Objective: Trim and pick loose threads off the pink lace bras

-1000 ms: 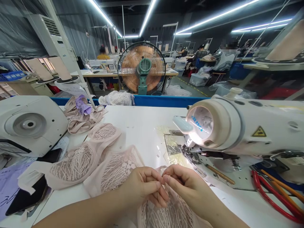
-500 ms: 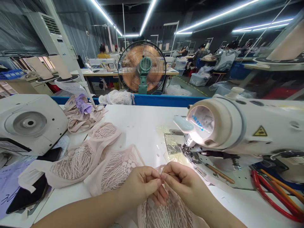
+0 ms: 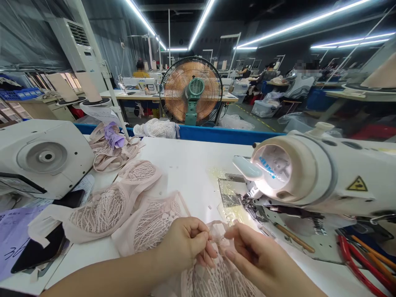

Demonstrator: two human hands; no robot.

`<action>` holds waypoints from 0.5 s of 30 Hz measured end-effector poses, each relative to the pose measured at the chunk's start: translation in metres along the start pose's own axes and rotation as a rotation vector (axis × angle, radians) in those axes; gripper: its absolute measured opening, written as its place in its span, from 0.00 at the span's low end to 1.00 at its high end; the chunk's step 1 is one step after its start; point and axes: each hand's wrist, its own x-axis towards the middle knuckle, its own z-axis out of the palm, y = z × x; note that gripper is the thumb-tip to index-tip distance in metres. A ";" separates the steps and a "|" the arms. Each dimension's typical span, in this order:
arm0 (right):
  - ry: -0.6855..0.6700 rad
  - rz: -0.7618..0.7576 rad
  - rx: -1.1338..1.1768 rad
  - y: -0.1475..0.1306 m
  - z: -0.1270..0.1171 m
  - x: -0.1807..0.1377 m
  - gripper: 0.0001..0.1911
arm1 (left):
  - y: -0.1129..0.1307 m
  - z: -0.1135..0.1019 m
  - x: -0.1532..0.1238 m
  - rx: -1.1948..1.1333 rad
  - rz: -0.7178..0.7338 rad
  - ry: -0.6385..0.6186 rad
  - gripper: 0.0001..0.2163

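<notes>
A pale pink lace bra (image 3: 216, 276) lies at the table's front edge under both hands. My left hand (image 3: 188, 241) is closed, thumb and fingers pinching the bra's upper edge. Just to the right, my right hand (image 3: 253, 251) has its thumb and fingers apart, close to a small whitish piece (image 3: 218, 232) at that edge; no grip on the cloth shows. More lace bra cups (image 3: 102, 210) rest on the table to the left of my hands. Beyond my right hand stands the sewing machine (image 3: 287, 165), its lamp lit.
Red-handled scissors (image 3: 352, 260) and a wooden-handled tool (image 3: 293, 237) lie at the right. A phone (image 3: 38, 249) is on the left, near another machine (image 3: 46, 156). A pile of straps (image 3: 114, 154) sits behind it. A large fan (image 3: 192, 90) stands beyond the blue table edge (image 3: 216, 134).
My right hand has opened and drawn back to the right from the left fingertips, uncovering the small whitish piece. My left hand keeps its pinch. The camera view has shifted slightly.
</notes>
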 end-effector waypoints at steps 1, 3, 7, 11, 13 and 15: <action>0.008 -0.034 -0.049 -0.002 -0.003 -0.001 0.07 | -0.001 0.000 0.000 0.016 -0.007 0.007 0.09; 0.022 -0.101 -0.115 -0.007 -0.008 0.001 0.10 | -0.003 0.001 0.000 0.049 -0.018 0.005 0.08; 0.110 -0.139 -0.167 -0.006 -0.011 0.014 0.09 | -0.008 0.001 -0.004 0.075 -0.014 -0.047 0.06; 0.124 -0.118 -0.245 -0.002 -0.008 0.014 0.11 | -0.007 0.001 -0.005 0.053 0.009 -0.042 0.06; 0.110 -0.150 -0.256 -0.006 -0.008 0.011 0.11 | -0.006 0.001 -0.004 0.057 0.004 -0.033 0.06; 0.114 -0.204 -0.261 -0.013 -0.009 0.012 0.11 | -0.004 0.001 -0.004 0.063 -0.001 -0.033 0.07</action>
